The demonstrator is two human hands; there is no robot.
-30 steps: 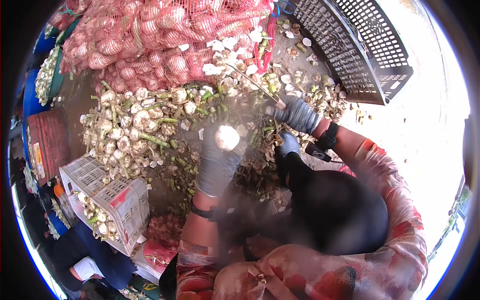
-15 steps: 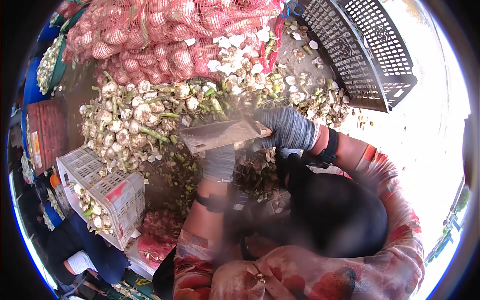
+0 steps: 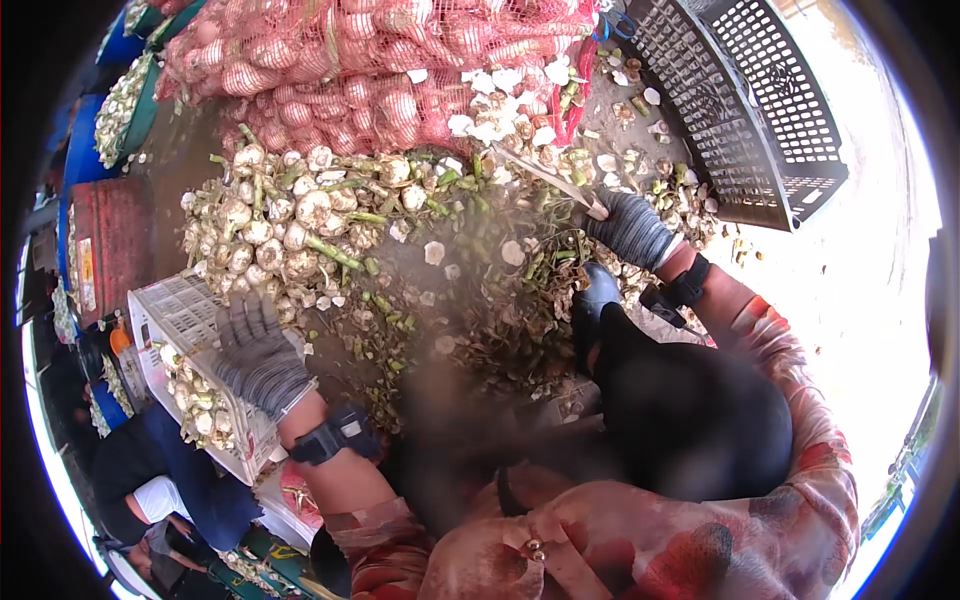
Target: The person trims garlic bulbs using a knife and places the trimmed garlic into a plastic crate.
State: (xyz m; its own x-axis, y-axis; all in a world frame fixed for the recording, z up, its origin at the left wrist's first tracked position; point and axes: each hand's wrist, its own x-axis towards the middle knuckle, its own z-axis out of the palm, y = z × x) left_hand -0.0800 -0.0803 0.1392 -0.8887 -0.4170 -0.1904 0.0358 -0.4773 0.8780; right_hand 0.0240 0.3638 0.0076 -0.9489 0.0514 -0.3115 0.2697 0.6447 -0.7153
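My right hand (image 3: 632,232), in a grey striped glove, is closed round the handle of a wide-bladed knife (image 3: 545,176). The blade is seen almost edge-on and points up and left, over the trimmings. At the left, my left hand (image 3: 262,355) is spread flat with nothing visible in its grip. It is over the rim of a white plastic crate (image 3: 175,310), just below a heap of garlic bulbs (image 3: 300,215) with stems. Several garlic bulbs (image 3: 195,405) lie in the crate. Cut stems and leaves (image 3: 500,320) cover the ground between my hands.
Red mesh sacks full of garlic (image 3: 350,70) stand behind the heap. A black slatted crate (image 3: 715,120) rests at the upper right. A red container (image 3: 108,245) and blue tubs line the left side. A person in dark clothes (image 3: 170,465) bends at the lower left.
My hands were close together in the middle, by the knife. My left hand has moved left to the white crate and spread its fingers. My right hand has drawn right, turning the knife.
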